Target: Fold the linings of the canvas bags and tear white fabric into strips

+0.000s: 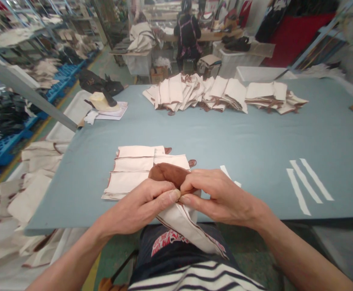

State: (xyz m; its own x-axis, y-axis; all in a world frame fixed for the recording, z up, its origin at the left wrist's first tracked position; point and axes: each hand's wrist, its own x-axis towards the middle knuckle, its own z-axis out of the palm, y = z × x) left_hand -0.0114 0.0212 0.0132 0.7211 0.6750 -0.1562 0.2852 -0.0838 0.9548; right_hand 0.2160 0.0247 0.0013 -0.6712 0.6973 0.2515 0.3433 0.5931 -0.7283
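Currently, both grips are clamped on one cream fabric piece (184, 222) with brown edging, held over the table's (218, 137) near edge. The left hand (147, 204) pinches it between thumb and fingers; the right hand (220, 196) pinches it just beside, the thumb tips nearly meeting. A brown section (168, 173) of the piece rises beyond them, while its cream part hangs before a dark garment (164, 242) with red lettering. On the table's near half, left of its middle, lie stacked cream pieces (134, 163). Three white strips (306, 182) lie at the table's near right. Brown-trimmed cream pieces (194, 95) are heaped along its far edge, and a pale yellow block (100, 101) rests on papers (120, 110) at its far left.
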